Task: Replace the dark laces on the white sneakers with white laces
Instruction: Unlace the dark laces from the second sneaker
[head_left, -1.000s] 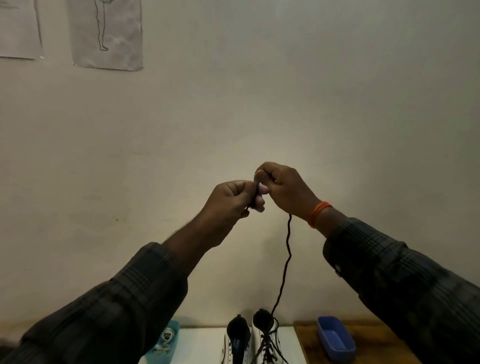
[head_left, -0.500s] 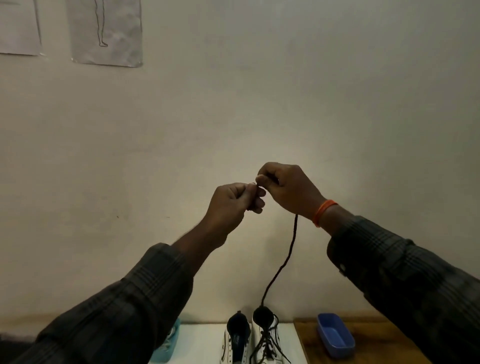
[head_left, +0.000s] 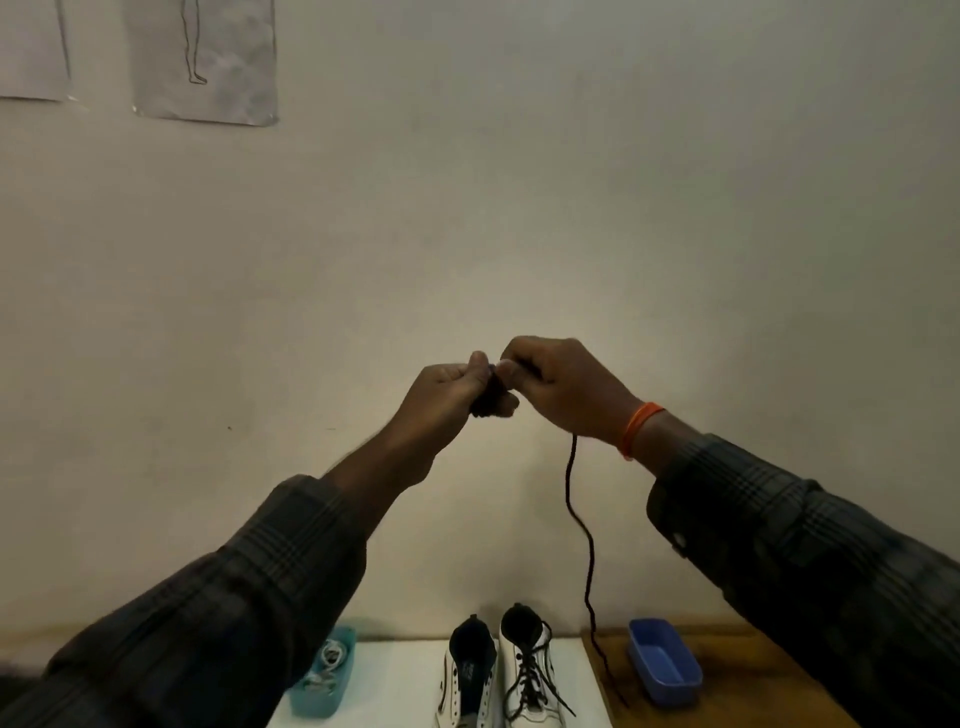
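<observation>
Up in front of the bare wall, the left hand (head_left: 447, 400) is clenched around a dark bundle of wound-up lace, and the right hand (head_left: 563, 387) is butted right against it, fingers curled and pinching the dark lace (head_left: 581, 525) as it feeds in. Here is the change: half a second ago the hanging strand ran down to the top of the right sneaker (head_left: 530, 670); now its tail has swung clear and drapes to the right of that sneaker, trailing over the wooden tabletop beside the blue tray (head_left: 662, 665). That loose lace looks fully free of any shoe, and the person appears to be coiling it up for putting away. The right sneaker still carries its own dark lacing, criss-crossed down the front. Just left of it, touching or nearly so, stands the left sneaker (head_left: 467, 675), whose eyelets look bare, so the lace in hand likely came from there. Further left of the sneakers sits the teal tray (head_left: 322, 675), holding what seem to be the white laces (head_left: 326, 660), untouched. One shoe stripped, one still to go, relacing not yet begun.
</observation>
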